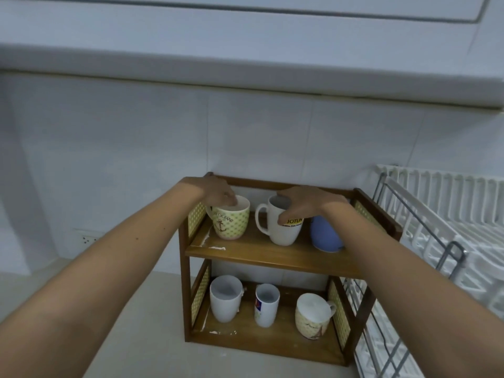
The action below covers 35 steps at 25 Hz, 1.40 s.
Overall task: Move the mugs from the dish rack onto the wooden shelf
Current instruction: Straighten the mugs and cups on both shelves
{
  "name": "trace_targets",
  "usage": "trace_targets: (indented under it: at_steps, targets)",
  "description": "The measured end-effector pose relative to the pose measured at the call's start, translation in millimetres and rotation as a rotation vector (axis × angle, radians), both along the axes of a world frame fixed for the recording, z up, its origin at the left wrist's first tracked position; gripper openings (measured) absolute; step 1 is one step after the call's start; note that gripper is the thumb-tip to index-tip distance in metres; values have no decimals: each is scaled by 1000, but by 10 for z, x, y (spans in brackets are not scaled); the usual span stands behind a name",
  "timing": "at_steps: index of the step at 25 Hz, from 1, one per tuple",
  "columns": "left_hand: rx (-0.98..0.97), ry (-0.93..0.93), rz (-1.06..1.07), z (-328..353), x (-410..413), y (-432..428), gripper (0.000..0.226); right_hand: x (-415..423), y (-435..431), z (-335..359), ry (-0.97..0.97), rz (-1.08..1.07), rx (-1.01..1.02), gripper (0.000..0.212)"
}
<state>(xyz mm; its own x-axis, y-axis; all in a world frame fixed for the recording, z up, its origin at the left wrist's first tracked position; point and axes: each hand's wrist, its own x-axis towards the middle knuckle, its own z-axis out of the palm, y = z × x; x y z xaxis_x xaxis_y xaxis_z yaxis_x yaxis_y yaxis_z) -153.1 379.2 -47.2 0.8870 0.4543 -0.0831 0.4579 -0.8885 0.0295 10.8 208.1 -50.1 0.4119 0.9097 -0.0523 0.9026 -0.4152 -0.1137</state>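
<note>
I have both hands on the top tier of the wooden shelf (261, 253). My left hand (218, 190) grips the rim of the yellow patterned mug (231, 222), fingertips dipped inside it and the rest curled over the edge; the mug looks seated on the board. My right hand (300, 200) closes over the mouth of the white mug (281, 227), thumb pressed on its printed side and fingers curled over the far rim; whether its base is fully down I cannot tell.

Count on the shelf: 3 on top, including a blue mug (324, 237) partly hidden behind my right forearm, and 3 below, a plain white mug (225, 297), a tall narrow mug (266, 304) and a cream patterned mug (313, 317). That makes 6 placed.

The visible part of the white dish rack (441, 214) at right holds no mugs, so I judge the task near its end, with only release and withdrawal left, unless mugs remain out of frame.

Obstructions: the blue mug stands just beside the white one, and the rack's metal frame (452, 257) sits close to the shelf's right side. The counter (152, 350) in front shows nothing in the way.
</note>
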Motion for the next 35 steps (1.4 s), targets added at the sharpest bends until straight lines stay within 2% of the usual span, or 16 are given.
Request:
trace_targets:
  at_steps: [2, 4, 5, 7, 10, 13, 16, 17, 19, 21, 23, 27, 32, 35]
  targets:
    - [-168, -109, 38, -19, 6, 20, 52, 7, 0, -6, 14, -6, 20, 93]
    - [-314, -92, 43, -29, 11, 27, 74, 11, 10, -9, 14, -4, 32, 94]
    - [-285, -52, 36, -47, 17, 22, 81, 5, 15, -15, 7, -2, 32, 93]
    - [-80, -29, 18, -115, 53, -3, 91, -18, 15, -17, -11, -10, 36, 92]
    - [119, -78, 29, -170, 127, -45, 88, -47, 26, -38, -75, -33, 61, 85]
    - [160, -97, 68, -192, 168, -90, 83, -75, 10, -116, -112, -8, 77, 81]
    - [102, -49, 82, -144, 160, -159, 87, 55, -226, 29, 192, 80, 179, 88]
    - [48, -42, 58, -112, 154, -182, 90, 158, -307, 99, 216, 75, 203, 86]
    - [-57, -113, -42, -46, 216, -284, 94, 374, -414, 193, 33, -40, 87, 80]
    - [-122, -194, -123, -38, 374, -475, 94, 464, -455, 153, -193, -193, -161, 85]
    - [-136, -226, -161, -109, 566, -672, 95, 466, -447, 50, -260, -258, -196, 88]
    - [-8, -272, -151, -276, 791, -768, 90, 504, -497, 45, -142, -208, -138, 90]
    - [-1, -247, -158, -266, 818, -707, 90, 436, -601, 285, 28, -72, -298, 86]
    - [0, -262, -161, -270, 804, -704, 87, 407, -636, 257, 64, -142, -195, 77]
